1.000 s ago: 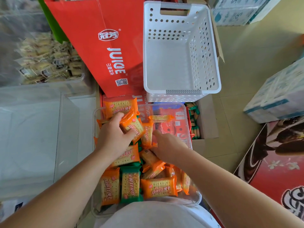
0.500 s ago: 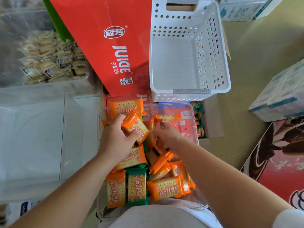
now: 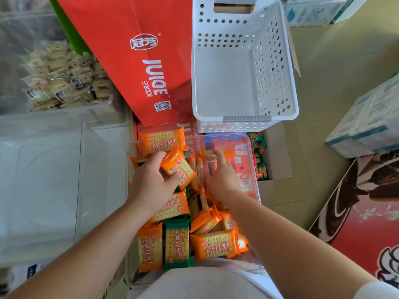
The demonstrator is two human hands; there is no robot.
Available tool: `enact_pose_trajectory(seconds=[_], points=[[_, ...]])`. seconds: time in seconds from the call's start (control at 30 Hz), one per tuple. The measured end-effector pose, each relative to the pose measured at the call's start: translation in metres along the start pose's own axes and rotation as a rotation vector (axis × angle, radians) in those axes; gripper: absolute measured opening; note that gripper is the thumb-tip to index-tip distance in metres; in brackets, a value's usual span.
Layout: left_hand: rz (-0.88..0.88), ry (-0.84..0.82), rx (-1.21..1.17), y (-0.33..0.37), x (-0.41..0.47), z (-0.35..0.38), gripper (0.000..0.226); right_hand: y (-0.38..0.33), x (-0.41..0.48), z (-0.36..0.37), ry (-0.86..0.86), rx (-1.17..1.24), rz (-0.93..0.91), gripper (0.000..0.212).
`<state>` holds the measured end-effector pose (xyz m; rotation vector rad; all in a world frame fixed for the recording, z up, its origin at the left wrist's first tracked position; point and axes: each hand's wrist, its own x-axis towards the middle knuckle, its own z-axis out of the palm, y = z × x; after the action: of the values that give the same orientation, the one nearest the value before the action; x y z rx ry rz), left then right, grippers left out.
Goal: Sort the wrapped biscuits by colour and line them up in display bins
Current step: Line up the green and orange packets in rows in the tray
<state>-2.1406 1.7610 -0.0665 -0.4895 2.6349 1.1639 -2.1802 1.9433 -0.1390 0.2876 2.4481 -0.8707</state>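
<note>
A clear bin (image 3: pixel 253 147) on my lap holds several orange wrapped biscuit packs (image 3: pixel 216 244) and a green pack (image 3: pixel 177 244). My left hand (image 3: pixel 149 184) grips an orange pack (image 3: pixel 180 167) over the far left part of the bin, thumb on its near edge. Fingers stretched forward, my right hand (image 3: pixel 222 180) has its fingertips touching a thin orange pack (image 3: pixel 208 156) standing on edge at the bin's far end. Beyond the bin stands a white perforated basket (image 3: pixel 244 118) with nothing in it.
A red juice carton (image 3: pixel 138 61) leans behind the bin. A large clear bin (image 3: pixel 82 169) stands at my left, with a clear tub of pale biscuits (image 3: pixel 64 83) behind it. A cardboard box (image 3: pixel 278 156) with green packs (image 3: pixel 260 152) sits at my right. Cartons (image 3: pixel 367 126) lie on the floor.
My right hand has moved from the middle of the pile forward to the thin orange pack at the far end. My left hand has lifted its orange pack slightly.
</note>
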Motion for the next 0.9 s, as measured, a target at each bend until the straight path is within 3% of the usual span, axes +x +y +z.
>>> enact_pose_trajectory(seconds=[0.1, 0.17, 0.4, 0.5, 0.73, 0.9], points=[[0.016, -0.002, 0.009, 0.001, -0.001, 0.001, 0.046, -0.004, -0.005, -0.008, 0.048, -0.275, -0.081, 0.044], [0.013, -0.004, 0.013, 0.001, -0.002, 0.001, 0.045, -0.004, -0.005, -0.012, 0.070, -0.433, -0.140, 0.049], [-0.001, -0.017, 0.021, 0.002, -0.002, 0.002, 0.048, -0.008, 0.000, -0.017, -0.005, -0.487, -0.119, 0.046], [-0.005, -0.031, 0.026, 0.002, -0.001, 0.003, 0.050, -0.010, -0.001, -0.020, 0.061, -0.329, -0.091, 0.021], [-0.009, -0.048, 0.016, 0.002, -0.004, 0.001, 0.051, -0.002, -0.011, -0.010, 0.218, 0.235, 0.077, 0.013], [-0.004, -0.065, 0.050, 0.004, -0.005, 0.000, 0.051, -0.007, -0.011, -0.011, 0.243, 0.404, 0.227, 0.015]])
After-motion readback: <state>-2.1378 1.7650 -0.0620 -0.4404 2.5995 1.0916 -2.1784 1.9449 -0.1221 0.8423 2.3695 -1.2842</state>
